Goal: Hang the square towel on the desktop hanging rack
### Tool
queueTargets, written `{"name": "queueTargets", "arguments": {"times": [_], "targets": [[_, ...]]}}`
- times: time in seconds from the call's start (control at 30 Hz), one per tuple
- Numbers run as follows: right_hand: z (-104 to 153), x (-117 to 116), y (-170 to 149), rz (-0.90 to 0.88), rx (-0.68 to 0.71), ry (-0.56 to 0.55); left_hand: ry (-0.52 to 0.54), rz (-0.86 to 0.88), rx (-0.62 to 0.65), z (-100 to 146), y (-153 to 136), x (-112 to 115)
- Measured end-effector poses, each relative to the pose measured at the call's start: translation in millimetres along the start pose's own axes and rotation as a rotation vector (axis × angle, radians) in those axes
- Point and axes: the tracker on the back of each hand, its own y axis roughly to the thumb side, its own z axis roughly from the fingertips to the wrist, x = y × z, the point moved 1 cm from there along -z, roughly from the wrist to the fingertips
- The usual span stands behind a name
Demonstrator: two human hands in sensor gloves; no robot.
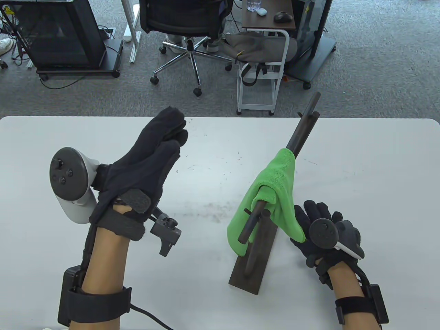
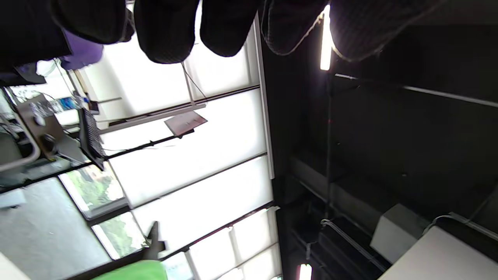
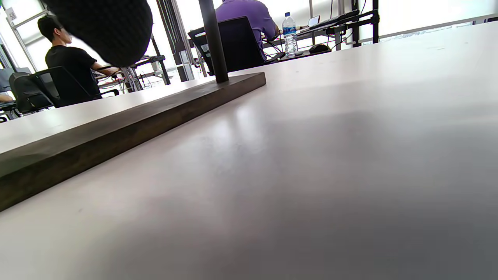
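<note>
A bright green square towel [image 1: 275,178] is draped over the dark horizontal bar [image 1: 302,130] of the wooden desktop rack, hanging down both sides near the bar's closer end. The rack's base [image 1: 249,275] stands on the white table [image 1: 213,165]. My right hand [image 1: 306,223] lies low by the base, fingers spread, just behind the towel's lower right corner; it grips nothing I can see. The right wrist view shows the base [image 3: 116,124], a post [image 3: 212,39] and one fingertip [image 3: 105,27]. My left hand [image 1: 172,134] is raised at the left, fingers straight, empty. A bit of towel [image 2: 136,270] shows in the left wrist view.
Beyond the table's far edge stand an office chair [image 1: 187,31], a white wire cart [image 1: 263,75] and a dark cabinet [image 1: 65,34]. The left wrist view points up at ceiling and windows past my fingers [image 2: 167,31].
</note>
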Motion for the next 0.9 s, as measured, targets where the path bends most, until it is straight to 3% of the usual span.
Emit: {"name": "queueTargets", "arguments": {"times": [0.2,0.47,0.77,0.9], "targets": [[0,1,-4,0.028,-0.024,-0.011,-0.048,-0.179,-0.095,23,-74,5],[-1,-1,-9,0.067,-0.056,-0.004,-0.132,-0.385,-0.221,63,-178,43],[1,-1,-10,0.088,-0.057,0.002,-0.149,-0.61,-0.278,89,-243,77],[1,1,-13,0.083,-0.066,-0.002,-0.174,-0.729,-0.273,90,-250,79]]}}
